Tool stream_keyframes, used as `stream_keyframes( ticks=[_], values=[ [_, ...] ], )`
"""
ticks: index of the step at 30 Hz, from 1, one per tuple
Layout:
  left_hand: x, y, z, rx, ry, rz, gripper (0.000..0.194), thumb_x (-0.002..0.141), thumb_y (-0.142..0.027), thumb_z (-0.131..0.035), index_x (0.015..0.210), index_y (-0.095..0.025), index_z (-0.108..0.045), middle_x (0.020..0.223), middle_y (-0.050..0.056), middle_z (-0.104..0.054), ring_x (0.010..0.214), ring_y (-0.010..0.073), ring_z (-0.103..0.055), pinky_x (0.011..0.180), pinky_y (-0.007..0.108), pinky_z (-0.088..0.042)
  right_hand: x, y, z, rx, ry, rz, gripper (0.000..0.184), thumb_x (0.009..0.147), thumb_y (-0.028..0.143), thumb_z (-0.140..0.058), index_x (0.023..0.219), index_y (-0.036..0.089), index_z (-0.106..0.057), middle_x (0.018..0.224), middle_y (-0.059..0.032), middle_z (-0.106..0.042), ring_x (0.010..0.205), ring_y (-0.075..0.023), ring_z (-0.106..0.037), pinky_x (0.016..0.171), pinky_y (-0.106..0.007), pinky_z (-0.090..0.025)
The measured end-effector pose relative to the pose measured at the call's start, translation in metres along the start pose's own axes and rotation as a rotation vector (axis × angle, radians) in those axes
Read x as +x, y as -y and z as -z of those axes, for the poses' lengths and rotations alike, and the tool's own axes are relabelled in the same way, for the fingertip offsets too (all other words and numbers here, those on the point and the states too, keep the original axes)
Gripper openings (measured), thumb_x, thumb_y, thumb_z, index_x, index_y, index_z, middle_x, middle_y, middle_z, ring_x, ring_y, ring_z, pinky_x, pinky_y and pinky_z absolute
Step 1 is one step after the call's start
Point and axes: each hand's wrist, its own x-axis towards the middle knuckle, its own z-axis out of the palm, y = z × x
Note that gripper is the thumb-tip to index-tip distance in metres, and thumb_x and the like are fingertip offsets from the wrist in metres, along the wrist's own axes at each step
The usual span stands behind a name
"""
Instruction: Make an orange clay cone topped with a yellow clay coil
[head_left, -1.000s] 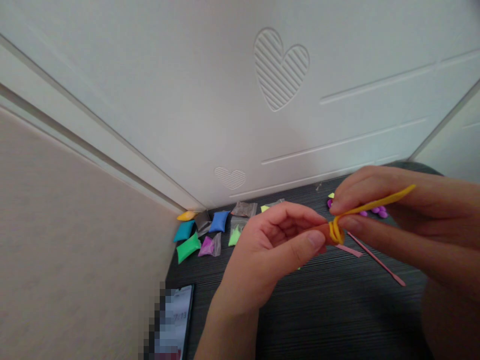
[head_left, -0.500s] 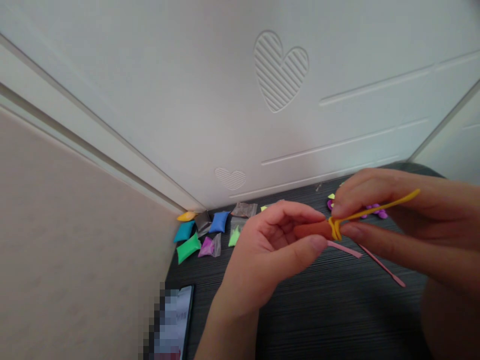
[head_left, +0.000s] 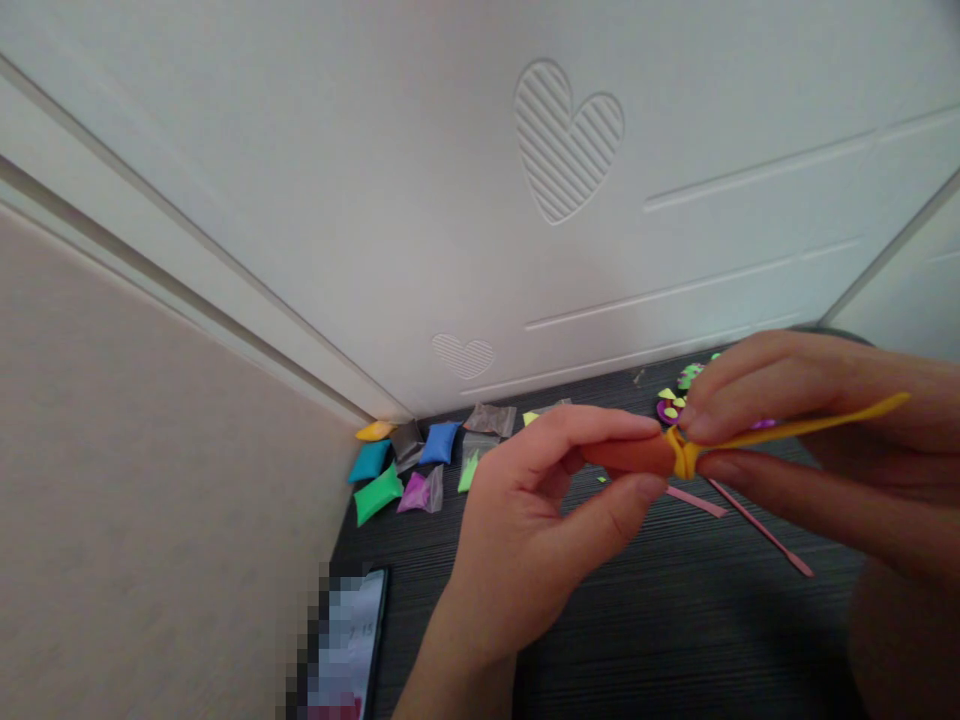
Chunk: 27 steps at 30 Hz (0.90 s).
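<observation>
My left hand [head_left: 555, 530] is closed, thumb and fingers pinching a tapered orange-brown clay piece [head_left: 634, 457]. Around the right end of that piece wraps a yellow clay strip [head_left: 847, 417], whose loose tail reaches out to the right across my other hand. My right hand [head_left: 817, 385] pinches the strip between thumb and fingers, right at the wrapped end. Below the hands, on the dark table, lie a flat pink tool [head_left: 697, 501] and a thin pink modelling tool [head_left: 772, 538]. Part of each tool is hidden.
Clay packets lie at the back left, among them a green packet [head_left: 378, 494] and a blue packet [head_left: 439, 443]. A phone [head_left: 349, 640] rests at the front left. Small yellow-and-purple clay pieces [head_left: 670, 408] sit behind my right hand. A white panel [head_left: 360, 200] stands along the back.
The yellow strip's tail now reaches further right and lies lower. Both hands have shifted slightly right, and more of the small clay pieces shows behind my right hand.
</observation>
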Motion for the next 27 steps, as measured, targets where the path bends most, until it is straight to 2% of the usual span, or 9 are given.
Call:
stream_keyframes(
  ticks=[4, 9, 13, 17, 20, 23, 27],
  values=[
    [0.0002, -0.0022, -0.0025, 0.062, -0.014, -0.022, 0.028, 0.077, -0.009, -0.067, 0.097, -0.028, -0.068, 0.090, -0.007, -0.070, 0.083, 0.0068, -0.065, 0.074, 0.015, -0.049, 0.0036, 0.0017, -0.0016, -0.025, 0.011, -0.019, 0.018, 0.075, 0.025, -0.068, 0.090, 0.034, -0.063, 0.089, 0.0074, -0.068, 0.085, -0.0149, -0.063, 0.066, -0.023, -0.053],
    [0.0002, -0.0038, -0.0036, 0.079, -0.030, -0.041, 0.025, 0.075, -0.011, -0.069, 0.095, -0.026, -0.069, 0.088, -0.004, -0.071, 0.082, 0.0102, -0.064, 0.076, 0.020, -0.049, 0.0026, 0.0042, -0.0022, -0.031, -0.021, -0.053, 0.016, 0.074, 0.027, -0.068, 0.088, 0.034, -0.063, 0.086, 0.0060, -0.068, 0.081, -0.0160, -0.064, 0.059, -0.024, -0.052],
    [0.0005, -0.0019, -0.0001, -0.026, 0.009, 0.021, 0.023, 0.075, -0.014, -0.069, 0.095, -0.025, -0.069, 0.088, -0.003, -0.071, 0.081, 0.0108, -0.065, 0.076, 0.020, -0.049, 0.0024, 0.0045, -0.0003, 0.012, 0.018, -0.071, 0.022, 0.071, 0.025, -0.070, 0.090, 0.035, -0.064, 0.086, 0.0053, -0.068, 0.081, -0.0184, -0.064, 0.060, -0.025, -0.054],
    [0.0024, -0.0022, 0.0026, -0.204, 0.070, 0.109, 0.018, 0.077, -0.019, -0.069, 0.094, -0.022, -0.069, 0.090, 0.000, -0.072, 0.084, 0.0140, -0.067, 0.074, 0.022, -0.052, 0.0041, 0.0053, 0.0011, 0.009, 0.004, -0.041, 0.027, 0.074, 0.024, -0.069, 0.095, 0.038, -0.064, 0.090, 0.0046, -0.068, 0.087, -0.0200, -0.065, 0.064, -0.026, -0.056],
    [0.0043, -0.0034, 0.0029, -0.263, 0.070, 0.145, 0.015, 0.076, -0.022, -0.070, 0.091, -0.021, -0.070, 0.086, 0.001, -0.073, 0.082, 0.0151, -0.068, 0.071, 0.022, -0.053, 0.0052, 0.0059, 0.0015, 0.013, 0.025, -0.032, 0.024, 0.074, 0.025, -0.069, 0.094, 0.038, -0.066, 0.093, 0.0047, -0.068, 0.085, -0.0177, -0.066, 0.060, -0.022, -0.055],
    [0.0056, -0.0036, 0.0023, -0.300, 0.054, 0.152, 0.015, 0.073, -0.024, -0.072, 0.087, -0.020, -0.071, 0.082, 0.001, -0.073, 0.075, 0.0137, -0.068, 0.067, 0.021, -0.053, 0.0061, 0.0053, 0.0016, 0.010, 0.023, -0.023, 0.017, 0.076, 0.030, -0.067, 0.091, 0.036, -0.067, 0.092, 0.0054, -0.068, 0.080, -0.0139, -0.066, 0.057, -0.018, -0.054],
    [0.0060, -0.0032, 0.0011, -0.343, 0.064, 0.180, 0.014, 0.072, -0.023, -0.073, 0.086, -0.019, -0.071, 0.079, -0.001, -0.073, 0.072, 0.0098, -0.067, 0.065, 0.016, -0.051, 0.0048, 0.0034, 0.0010, 0.006, 0.033, 0.001, 0.017, 0.077, 0.029, -0.066, 0.093, 0.036, -0.066, 0.093, 0.0062, -0.068, 0.085, -0.0126, -0.065, 0.063, -0.017, -0.054]
  ],
)
